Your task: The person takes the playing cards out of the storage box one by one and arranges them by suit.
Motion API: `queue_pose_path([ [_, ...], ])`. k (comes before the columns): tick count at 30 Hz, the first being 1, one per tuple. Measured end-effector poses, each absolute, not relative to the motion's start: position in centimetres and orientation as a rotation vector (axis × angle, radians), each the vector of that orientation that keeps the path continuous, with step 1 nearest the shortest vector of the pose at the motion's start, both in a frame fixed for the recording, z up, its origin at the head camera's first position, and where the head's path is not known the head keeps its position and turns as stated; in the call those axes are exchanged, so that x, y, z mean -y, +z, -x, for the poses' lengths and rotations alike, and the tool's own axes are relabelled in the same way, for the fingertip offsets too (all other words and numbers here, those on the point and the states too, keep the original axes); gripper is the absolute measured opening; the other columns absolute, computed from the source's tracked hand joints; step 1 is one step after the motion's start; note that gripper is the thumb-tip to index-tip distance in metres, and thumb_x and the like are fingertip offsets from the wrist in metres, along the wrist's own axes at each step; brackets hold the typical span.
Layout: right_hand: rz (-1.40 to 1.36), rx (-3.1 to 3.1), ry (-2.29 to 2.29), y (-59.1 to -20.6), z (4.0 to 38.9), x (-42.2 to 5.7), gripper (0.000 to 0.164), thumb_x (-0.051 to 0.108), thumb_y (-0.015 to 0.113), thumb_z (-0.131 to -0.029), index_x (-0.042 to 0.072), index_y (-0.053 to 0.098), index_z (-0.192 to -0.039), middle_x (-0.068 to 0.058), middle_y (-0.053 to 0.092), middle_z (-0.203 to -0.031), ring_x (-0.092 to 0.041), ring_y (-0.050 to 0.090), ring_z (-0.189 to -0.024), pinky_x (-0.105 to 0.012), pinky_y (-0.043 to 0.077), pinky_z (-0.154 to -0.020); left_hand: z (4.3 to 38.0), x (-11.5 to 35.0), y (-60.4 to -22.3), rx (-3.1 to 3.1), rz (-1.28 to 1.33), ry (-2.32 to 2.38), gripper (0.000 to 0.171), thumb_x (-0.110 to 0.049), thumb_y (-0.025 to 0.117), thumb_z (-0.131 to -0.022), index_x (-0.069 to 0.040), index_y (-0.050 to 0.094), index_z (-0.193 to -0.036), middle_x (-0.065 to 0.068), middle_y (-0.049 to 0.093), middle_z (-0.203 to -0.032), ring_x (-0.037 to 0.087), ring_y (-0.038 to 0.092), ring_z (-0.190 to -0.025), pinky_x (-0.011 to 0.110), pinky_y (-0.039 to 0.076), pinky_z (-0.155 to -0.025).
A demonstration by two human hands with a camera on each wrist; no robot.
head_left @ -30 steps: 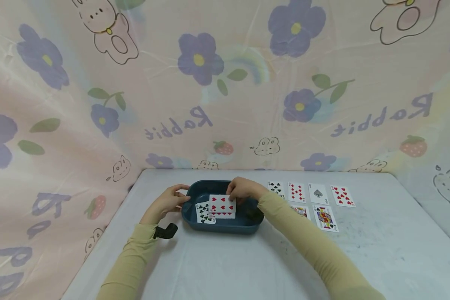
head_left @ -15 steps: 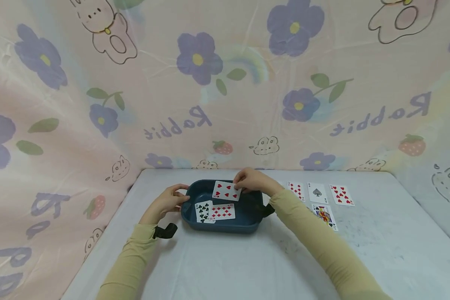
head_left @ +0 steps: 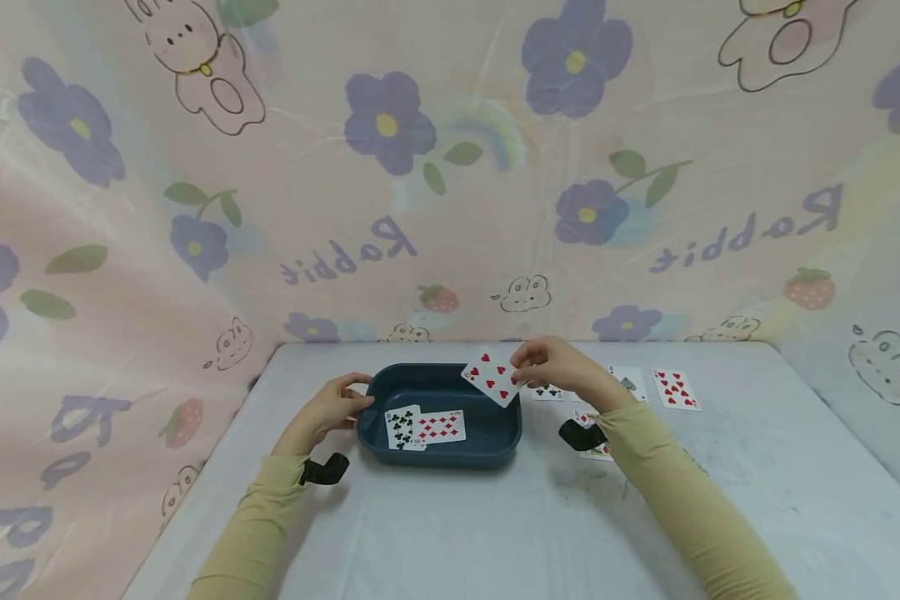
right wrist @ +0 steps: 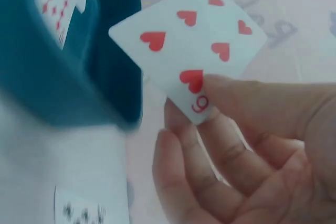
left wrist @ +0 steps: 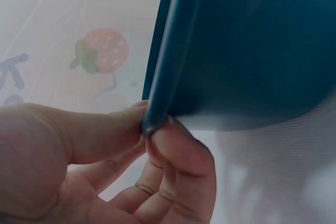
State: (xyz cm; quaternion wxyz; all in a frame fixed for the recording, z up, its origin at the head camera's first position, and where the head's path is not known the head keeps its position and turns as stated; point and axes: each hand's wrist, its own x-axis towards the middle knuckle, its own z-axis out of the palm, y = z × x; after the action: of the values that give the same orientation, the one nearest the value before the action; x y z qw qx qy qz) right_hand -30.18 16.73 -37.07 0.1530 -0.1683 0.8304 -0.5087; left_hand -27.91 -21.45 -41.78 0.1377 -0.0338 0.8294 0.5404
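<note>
My left hand (head_left: pixel 330 410) pinches the left rim of a dark blue plastic basin (head_left: pixel 483 425); in the left wrist view, thumb and fingers clasp the edge of its wall (left wrist: pixel 247 51). Between thumb and fingers, my right hand (head_left: pixel 561 369) holds a playing card, the six of hearts (head_left: pixel 489 381), by one corner. That card is tilted over the basin's back right corner, face toward me, as the right wrist view also shows. Inside the basin a clubs card (head_left: pixel 400 427) lies partly overlapped by a diamonds card (head_left: pixel 442 427), both face up.
Right of the basin, more face-up cards lie in rows on the white tabletop (head_left: pixel 450 533): a clubs card (head_left: pixel 547 392), an ace of spades (head_left: pixel 628 381), a hearts card (head_left: pixel 676 389) and a picture card (head_left: pixel 597 453). My right arm covers others. A printed cloth (head_left: pixel 450 208) hangs behind.
My right hand has lifted the six of hearts off the cards in the basin and carried it back and rightward to the basin's right corner. My left hand keeps holding the rim.
</note>
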Motion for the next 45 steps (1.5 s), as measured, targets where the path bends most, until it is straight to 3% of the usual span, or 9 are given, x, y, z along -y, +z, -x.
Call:
queue_pose_path([
  [6,0.443,-2.359,-1.482,-38.0,29.2,-21.5,0.021,0.007,0.068,-0.088,-0.006,0.061,-0.103,-0.012,0.069,-0.087,-0.019,0.061,-0.073,-0.029,0.050,-0.067,28.0,21.4,-41.8,-2.406,0.104,1.563,0.043,-0.009,0.060,-0.094,-0.009,0.048,-0.136,0.023,0.058,-0.106,0.027,0.058,-0.078,0.033,0.050,-0.062],
  [15,0.357,-2.391,-1.456,-38.9,27.2,-27.4,0.028,0.009,0.067,-0.090,-0.009,0.056,-0.109,-0.010,0.067,-0.086,-0.017,0.057,-0.073,-0.033,0.049,-0.067,27.9,21.7,-41.6,-2.412,0.091,1.560,0.044,-0.009,0.060,-0.094,-0.007,0.046,-0.136,0.022,0.058,-0.103,0.027,0.058,-0.077,0.031,0.049,-0.059],
  [24,0.228,-2.460,-1.432,-40.7,25.6,-32.0,0.029,0.009,0.067,-0.089,-0.009,0.055,-0.108,-0.006,0.062,-0.087,-0.020,0.062,-0.082,-0.038,0.053,-0.074,27.9,21.6,-42.0,-2.414,0.111,1.556,0.044,-0.008,0.059,-0.095,-0.008,0.046,-0.137,0.024,0.057,-0.106,0.028,0.058,-0.078,0.034,0.050,-0.063],
  [39,-0.107,-2.491,-1.345,-43.1,22.7,-40.6,0.042,0.022,0.064,-0.093,-0.012,0.052,-0.116,-0.003,0.065,-0.093,-0.016,0.060,-0.079,-0.030,0.052,-0.071,28.0,21.4,-41.9,-2.406,0.088,1.562,0.044,-0.009,0.059,-0.095,-0.007,0.046,-0.137,0.023,0.057,-0.105,0.026,0.059,-0.077,0.034,0.050,-0.062],
  [45,-0.177,-2.483,-1.295,-44.2,22.3,-42.3,0.046,0.021,0.060,-0.095,-0.017,0.050,-0.118,-0.002,0.065,-0.087,-0.017,0.058,-0.075,-0.029,0.052,-0.066,28.0,21.4,-42.0,-2.407,0.096,1.572,0.043,-0.008,0.059,-0.095,-0.007,0.046,-0.136,0.022,0.058,-0.105,0.028,0.060,-0.081,0.031,0.050,-0.061],
])
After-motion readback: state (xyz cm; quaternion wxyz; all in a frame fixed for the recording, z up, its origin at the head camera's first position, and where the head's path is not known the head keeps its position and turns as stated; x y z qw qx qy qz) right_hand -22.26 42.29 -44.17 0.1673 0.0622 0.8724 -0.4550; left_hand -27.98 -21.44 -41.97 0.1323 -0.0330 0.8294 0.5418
